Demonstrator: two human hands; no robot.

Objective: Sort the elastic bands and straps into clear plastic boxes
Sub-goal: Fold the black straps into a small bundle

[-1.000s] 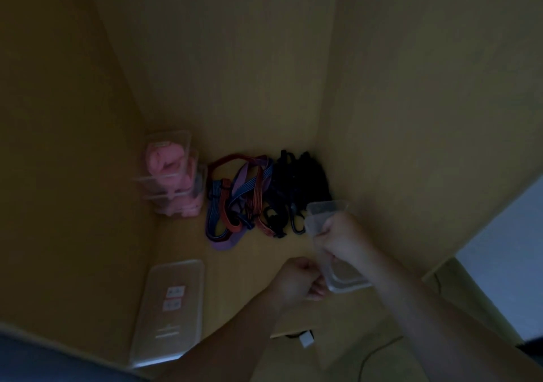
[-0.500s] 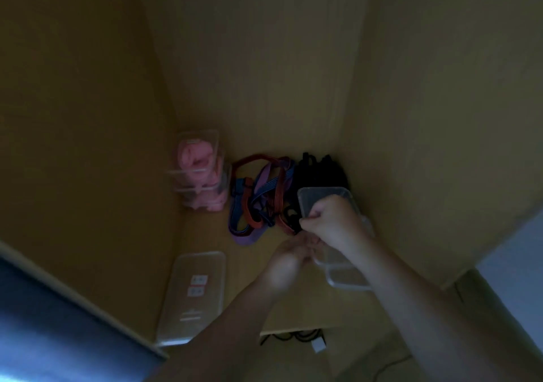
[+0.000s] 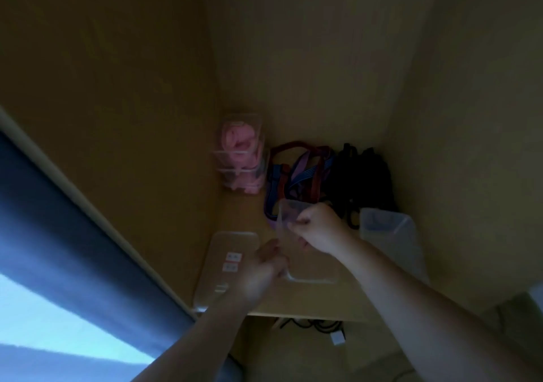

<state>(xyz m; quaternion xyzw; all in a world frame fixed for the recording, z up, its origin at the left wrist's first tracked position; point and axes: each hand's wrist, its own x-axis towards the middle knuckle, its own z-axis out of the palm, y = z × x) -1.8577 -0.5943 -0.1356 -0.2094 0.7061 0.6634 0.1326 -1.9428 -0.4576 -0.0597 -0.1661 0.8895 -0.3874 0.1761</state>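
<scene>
1. Straps (image 3: 296, 176) lay heaped at rear of worktop (image 3: 323, 300), just beyond clear box (image 3: 308, 267), its long axis twd them.
2. Right grip (image 3: 316, 228) pinched box's far rim, nearer straps; left grip (image 3: 261, 270), blurred, at near corner, state can't tell.

My right hand (image 3: 320, 228) is pinching a box (image 3: 314, 274) of thin clear plastic, smooth and a little glossy; the shelf is showing through its walls. At 3 o'clock from it, a second box (image 3: 388, 234) of the same plastic is looking more cloudy. At 9 o'clock, a flat clear plastic lid (image 3: 235, 240) is carrying two white paper labels (image 3: 233, 256). At 11 o'clock, the stacked boxes (image 3: 241, 173) are showing soft pink cloth (image 3: 238, 140) inside. At 12 o'clock, the straps (image 3: 296, 176) are looking like matt woven cloth. The shelf (image 3: 244, 214) is looking like matt pale wood.
</scene>
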